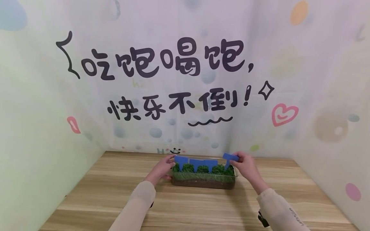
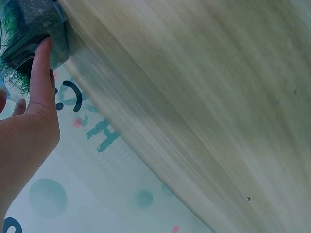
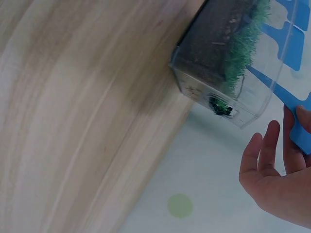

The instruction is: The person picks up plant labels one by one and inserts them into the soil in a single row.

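A clear plastic box of dark soil and green grass stands on the table. At its left end, my left hand has its fingertips at the outer edge of a blue T-shaped plant label, which sits higher than the two middle ones. One finger of this hand stretches against the box's end wall. Two more blue labels stand upright in the grass. My right hand pinches the head of a tilted blue plant label over the right end, its narrow tip down at the grass.
The wood-grain table ends just behind the box, at a printed wall sheet with large dark characters. Similar pale sheets rise on the left and right sides.
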The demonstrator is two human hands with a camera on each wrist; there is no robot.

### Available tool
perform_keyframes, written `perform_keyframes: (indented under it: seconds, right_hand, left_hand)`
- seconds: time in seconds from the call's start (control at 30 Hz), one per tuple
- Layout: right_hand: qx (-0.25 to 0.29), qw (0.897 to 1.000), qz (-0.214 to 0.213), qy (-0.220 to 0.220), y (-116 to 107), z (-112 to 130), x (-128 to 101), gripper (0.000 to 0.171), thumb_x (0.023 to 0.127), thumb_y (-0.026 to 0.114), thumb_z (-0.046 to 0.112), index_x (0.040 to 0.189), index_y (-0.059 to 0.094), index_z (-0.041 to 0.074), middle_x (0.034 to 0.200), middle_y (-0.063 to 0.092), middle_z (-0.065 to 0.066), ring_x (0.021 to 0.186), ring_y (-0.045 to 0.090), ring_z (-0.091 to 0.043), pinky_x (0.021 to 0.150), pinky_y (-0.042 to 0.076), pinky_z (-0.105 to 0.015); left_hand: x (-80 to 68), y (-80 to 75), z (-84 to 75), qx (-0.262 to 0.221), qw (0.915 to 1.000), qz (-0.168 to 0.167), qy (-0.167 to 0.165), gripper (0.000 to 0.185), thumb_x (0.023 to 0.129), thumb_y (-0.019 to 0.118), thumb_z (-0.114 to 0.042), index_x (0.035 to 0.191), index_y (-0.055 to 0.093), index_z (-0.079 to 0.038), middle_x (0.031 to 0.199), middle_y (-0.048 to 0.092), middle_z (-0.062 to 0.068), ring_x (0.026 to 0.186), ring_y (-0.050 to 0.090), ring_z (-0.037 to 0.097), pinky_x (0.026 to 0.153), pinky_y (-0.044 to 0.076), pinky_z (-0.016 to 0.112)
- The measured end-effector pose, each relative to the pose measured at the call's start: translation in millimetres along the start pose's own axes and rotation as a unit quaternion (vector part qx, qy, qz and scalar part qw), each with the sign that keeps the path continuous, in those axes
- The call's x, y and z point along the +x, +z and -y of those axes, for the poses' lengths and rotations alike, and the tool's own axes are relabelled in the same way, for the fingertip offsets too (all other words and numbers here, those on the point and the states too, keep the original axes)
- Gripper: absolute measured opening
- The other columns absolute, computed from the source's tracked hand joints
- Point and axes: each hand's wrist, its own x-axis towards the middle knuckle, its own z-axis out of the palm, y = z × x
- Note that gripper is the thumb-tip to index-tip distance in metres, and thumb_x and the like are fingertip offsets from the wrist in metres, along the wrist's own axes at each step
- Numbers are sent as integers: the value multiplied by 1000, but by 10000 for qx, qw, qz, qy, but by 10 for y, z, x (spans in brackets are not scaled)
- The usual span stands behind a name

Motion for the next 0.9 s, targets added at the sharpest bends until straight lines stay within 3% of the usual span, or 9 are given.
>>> perform_keyframes:
  seconds: [0.4, 0.67, 0.9]
  right_hand:
    - [-645, 9977, 35, 188, 122, -97, -10, 14, 90, 72, 8, 100, 70, -1, 83, 71, -10, 64, 51, -16, 53, 42, -28]
    - [-1188, 9928, 78, -96, 199, -136, 7, 9, 89, 74, 8, 95, 71, 2, 91, 73, -11, 79, 61, -20, 65, 50, -34]
    - [-1432, 9896, 131, -87, 232, -109, 11, 6, 90, 73, 10, 93, 71, 5, 90, 72, -9, 81, 61, -21, 70, 51, -38]
  left_hand:
    - [-5, 14, -6, 47, 10000, 41, 26, 53, 106, 44, -9, 158, 31, -14, 160, 33, 22, 143, 39, 44, 66, 60, 42]
    - [-46, -2, -9, 74, 10000, 21, 34, 52, 106, 44, -9, 157, 32, -15, 160, 33, 22, 143, 39, 44, 66, 60, 42]
    - [-64, -12, -17, 57, 10000, 15, 28, 53, 106, 44, -9, 157, 32, -14, 160, 33, 22, 143, 38, 44, 70, 61, 45]
